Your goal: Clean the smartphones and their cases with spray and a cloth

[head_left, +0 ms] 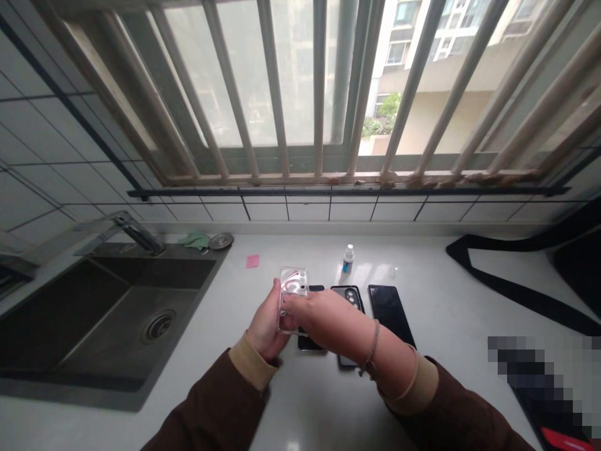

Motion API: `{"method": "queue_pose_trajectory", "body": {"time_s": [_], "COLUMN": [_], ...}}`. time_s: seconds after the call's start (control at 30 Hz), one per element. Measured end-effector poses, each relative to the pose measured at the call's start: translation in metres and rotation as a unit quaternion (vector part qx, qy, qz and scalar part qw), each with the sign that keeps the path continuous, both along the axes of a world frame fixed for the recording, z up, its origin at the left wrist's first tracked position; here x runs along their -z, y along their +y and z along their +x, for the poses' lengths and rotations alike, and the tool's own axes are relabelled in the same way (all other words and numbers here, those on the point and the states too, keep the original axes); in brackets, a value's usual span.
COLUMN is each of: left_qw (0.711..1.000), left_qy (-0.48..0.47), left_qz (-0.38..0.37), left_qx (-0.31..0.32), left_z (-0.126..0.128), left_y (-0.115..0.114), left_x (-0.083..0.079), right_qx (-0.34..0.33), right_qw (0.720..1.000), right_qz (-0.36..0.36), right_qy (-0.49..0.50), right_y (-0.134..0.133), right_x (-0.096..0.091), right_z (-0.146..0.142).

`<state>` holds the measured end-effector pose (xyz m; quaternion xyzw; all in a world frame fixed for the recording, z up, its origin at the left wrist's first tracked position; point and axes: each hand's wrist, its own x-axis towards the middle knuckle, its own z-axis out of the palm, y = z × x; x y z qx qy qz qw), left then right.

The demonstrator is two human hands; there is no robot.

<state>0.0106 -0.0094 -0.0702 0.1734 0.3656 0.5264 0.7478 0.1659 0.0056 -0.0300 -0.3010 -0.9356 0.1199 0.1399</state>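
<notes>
The barred window (291, 75) fills the top of your view, and beneath it runs the white desk (319, 413). On your left the desk holds the sink (113, 313), with its tap (141, 233) at the back; on your right lies a black strap (516, 289).

Your right forearm reaches across the desk, so your right hand (319, 310) meets your left hand (267, 326) just left of the phones. Under that forearm lies a black phone (352, 297) with round camera rings, partly hidden; a dark phone (392, 310) lies to its right, screen up, and another dark slab (310, 343) shows beneath your hands, mostly covered.

The clear phone case (295, 280) is in your hands, tilted above the desk. Your left grip is closed on its left edge — thumb along the side, fingers behind. Your right thumb and fingers reach over its lower part, but you cannot tell from here whether that grip is pinched together or only resting.

The step in hand looks like close finger work on the case. As a judgement, the next move calls for a steady left hold and light right fingertips, as thin clear plastic may flex or slip.

Smaller things sit behind: a white bottle (347, 260), upright beyond the phones, and a pink note (252, 260) near the sink — both apart from your hands
</notes>
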Motion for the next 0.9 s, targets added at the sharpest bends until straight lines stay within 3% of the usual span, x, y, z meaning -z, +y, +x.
{"method": "queue_pose_trajectory", "body": {"time_s": [0.17, 0.3, 0.37, 0.47, 0.53, 0.6, 0.7, 0.8, 0.9], "left_qw": [0.999, 1.0, 1.0, 0.998, 0.996, 0.993, 0.991, 0.989, 0.989], "left_qy": [0.029, -0.004, -0.002, 0.03, 0.052, 0.065, 0.062, 0.032, 0.012], "left_qz": [0.009, 0.017, 0.023, 0.043, 0.061, 0.075, 0.086, 0.097, 0.108], "left_qx": [0.014, 0.011, 0.008, 0.022, 0.038, 0.057, 0.083, 0.104, 0.101], "left_z": [-0.003, -0.003, -0.003, -0.003, -0.003, -0.002, 0.001, 0.003, 0.005], "left_y": [0.0, 0.001, 0.001, 0.0, -0.001, -0.003, -0.006, -0.007, -0.006], "left_x": [-0.005, -0.008, -0.011, -0.014, -0.015, -0.016, -0.015, -0.012, -0.009], "right_qx": [-0.045, -0.035, 0.023, 0.176, 0.269, 0.328, 0.329, 0.171, 0.06], "right_qw": [0.997, 0.984, 0.959, 0.883, 0.839, 0.826, 0.866, 0.949, 0.98], "right_qz": [-0.063, -0.163, -0.24, -0.293, -0.242, -0.155, -0.021, 0.092, 0.133], "right_qy": [-0.017, 0.069, 0.15, 0.322, 0.405, 0.431, 0.376, 0.249, 0.139], "right_y": [-0.011, -0.004, 0.008, 0.026, 0.032, 0.032, 0.024, 0.016, 0.012], "right_x": [-0.027, -0.043, -0.041, -0.03, -0.023, -0.019, -0.013, 0.0, 0.014], "right_z": [0.007, 0.026, 0.037, 0.049, 0.051, 0.049, 0.037, 0.019, 0.006]}}
